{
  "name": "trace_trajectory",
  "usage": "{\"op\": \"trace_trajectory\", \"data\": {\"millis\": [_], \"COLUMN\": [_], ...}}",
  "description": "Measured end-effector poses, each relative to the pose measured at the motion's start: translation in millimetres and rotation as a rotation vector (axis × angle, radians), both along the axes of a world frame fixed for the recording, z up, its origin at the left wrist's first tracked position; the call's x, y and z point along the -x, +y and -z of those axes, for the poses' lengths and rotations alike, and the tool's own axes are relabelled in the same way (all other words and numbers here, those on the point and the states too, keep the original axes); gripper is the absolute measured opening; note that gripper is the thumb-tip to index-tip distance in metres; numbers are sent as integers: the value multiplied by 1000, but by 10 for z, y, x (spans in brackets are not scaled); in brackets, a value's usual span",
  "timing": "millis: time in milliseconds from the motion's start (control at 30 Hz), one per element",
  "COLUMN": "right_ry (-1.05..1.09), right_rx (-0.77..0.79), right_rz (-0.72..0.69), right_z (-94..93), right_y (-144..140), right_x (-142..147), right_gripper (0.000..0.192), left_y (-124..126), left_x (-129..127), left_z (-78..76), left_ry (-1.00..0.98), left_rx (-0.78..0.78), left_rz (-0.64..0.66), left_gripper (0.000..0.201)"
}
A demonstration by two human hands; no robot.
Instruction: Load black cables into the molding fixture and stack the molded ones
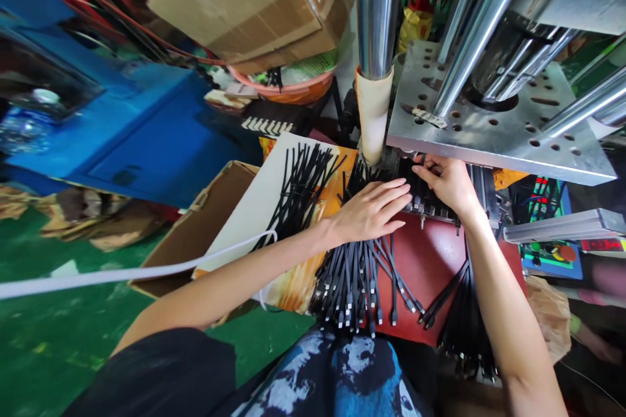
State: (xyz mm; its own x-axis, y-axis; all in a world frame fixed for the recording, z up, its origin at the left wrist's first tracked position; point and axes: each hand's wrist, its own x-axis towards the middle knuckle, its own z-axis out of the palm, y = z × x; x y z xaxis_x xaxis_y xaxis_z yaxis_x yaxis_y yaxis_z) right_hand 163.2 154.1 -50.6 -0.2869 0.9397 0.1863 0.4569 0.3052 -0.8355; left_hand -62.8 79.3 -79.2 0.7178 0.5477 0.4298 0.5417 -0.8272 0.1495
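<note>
My left hand [374,210] lies with fingers stretched out over a bunch of black flat cables [349,280], its fingertips by the left end of a dark metal mould [430,205]. The cables have silver plugs at their near ends and hang towards my lap over a red surface [425,254]. Under the drilled steel plate [493,124] of a press, my right hand [447,184] is at the mould with thumb and fingers drawn together. What it pinches is too dark to make out. Another bundle of black cables [467,319] hangs beside my right forearm.
More black cables [300,189] lie on a white board [254,202] at left, above an open cardboard box [195,228]. A steel column [376,13] rises behind my left hand. A control panel [552,254] stands at right. A white cord [147,270] crosses my left arm.
</note>
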Motion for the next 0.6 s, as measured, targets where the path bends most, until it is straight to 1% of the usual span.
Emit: {"op": "trace_trajectory", "data": {"millis": [67, 167, 200, 267, 333, 367, 400, 467, 600], "right_ry": [-57, -218, -293, -483, -679, -756, -807, -841, -830], "right_rx": [-24, -140, -197, -290, -319, -320, -324, -344, -354], "right_rz": [53, 222, 230, 161, 98, 105, 131, 168, 147], "right_z": [-14, -64, -82, -104, -101, -92, -78, -48, -30], "right_y": [-18, -216, -329, -572, -741, -766, -744, -584, -177], "right_x": [22, 26, 17, -7, -22, -22, -16, 3, 23], "right_gripper": [23, 20, 23, 38, 51, 54, 56, 57, 57], "left_y": [-83, -230, -275, -337, -336, -303, -249, -79, 340], "left_x": [-72, -211, -248, -294, -310, -314, -318, -331, -366], "left_z": [-7, -12, -19, -49, -100, -131, -164, -227, -304], "left_ry": [42, 113, 138, 176, 169, 145, 115, 62, 44], "left_rx": [-21, -58, -55, -21, 39, 69, 95, 130, 119], "left_rz": [-63, -199, -232, -253, -239, -233, -231, -244, -256], "left_gripper": [49, 45, 46, 51, 59, 62, 63, 62, 58]}}
